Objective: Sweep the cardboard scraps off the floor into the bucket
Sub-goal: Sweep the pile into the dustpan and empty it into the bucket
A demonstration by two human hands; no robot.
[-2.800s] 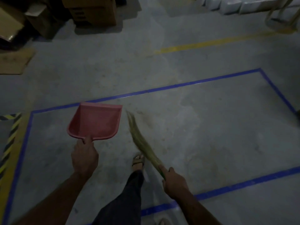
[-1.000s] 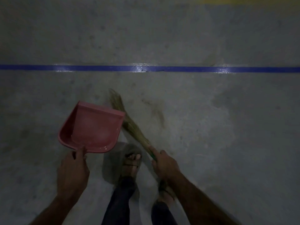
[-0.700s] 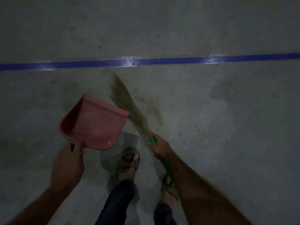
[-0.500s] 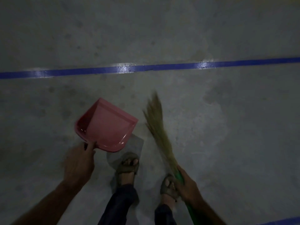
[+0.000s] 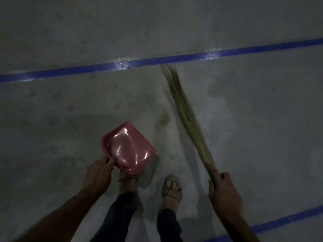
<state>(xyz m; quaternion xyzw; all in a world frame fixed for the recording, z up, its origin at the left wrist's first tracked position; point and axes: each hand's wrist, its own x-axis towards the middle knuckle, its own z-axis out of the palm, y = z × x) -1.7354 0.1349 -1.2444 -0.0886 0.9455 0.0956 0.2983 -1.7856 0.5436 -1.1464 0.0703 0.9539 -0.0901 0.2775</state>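
Right hand point(image 5: 224, 194) grips broom point(image 5: 185, 112); left hand point(image 5: 97, 175) holds unlabelled dustpan point(image 5: 127, 149).

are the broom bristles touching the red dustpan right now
Apart. The head view shows bare floor between the broom, held by the right hand, and the red dustpan, held by the left hand.

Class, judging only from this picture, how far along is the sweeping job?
Done: nothing shows; the red dustpan looks empty. In hand: the left hand holds the dustpan, the right hand grips the broom, bristle tips near the blue floor line. Left: no scraps or bucket are in view, so the rest cannot be judged.
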